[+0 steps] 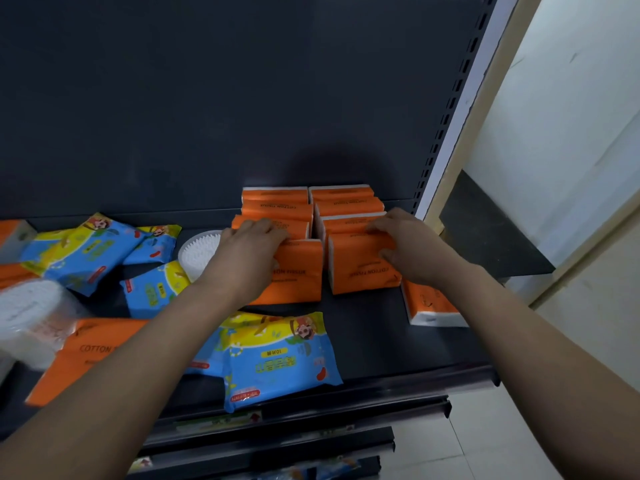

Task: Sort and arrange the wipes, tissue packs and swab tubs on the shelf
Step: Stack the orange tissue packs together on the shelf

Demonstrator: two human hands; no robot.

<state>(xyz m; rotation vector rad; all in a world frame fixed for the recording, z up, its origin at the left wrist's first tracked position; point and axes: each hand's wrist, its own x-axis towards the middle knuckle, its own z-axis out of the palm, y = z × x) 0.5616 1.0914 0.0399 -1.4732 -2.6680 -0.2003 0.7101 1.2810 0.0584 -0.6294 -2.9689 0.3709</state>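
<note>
Two rows of orange tissue packs stand at the back right of the dark shelf (381, 334). My left hand (247, 251) grips the front pack of the left row (298, 275), fingers over its top. My right hand (408, 245) grips the front pack of the right row (360, 268), thumb on its front face. One loose orange pack (429, 304) lies to the right, another (86, 355) lies flat at the front left. Blue-and-yellow wipes packs lie at the left (83, 252) and at the front (277, 358). A white swab tub (199, 252) sits beside my left wrist.
A second clear swab tub (27, 323) is blurred at the far left. The shelf's perforated upright (446, 133) bounds the right side. Lower shelves (270, 445) with more packs show below, and a tiled floor (502, 438) at the right.
</note>
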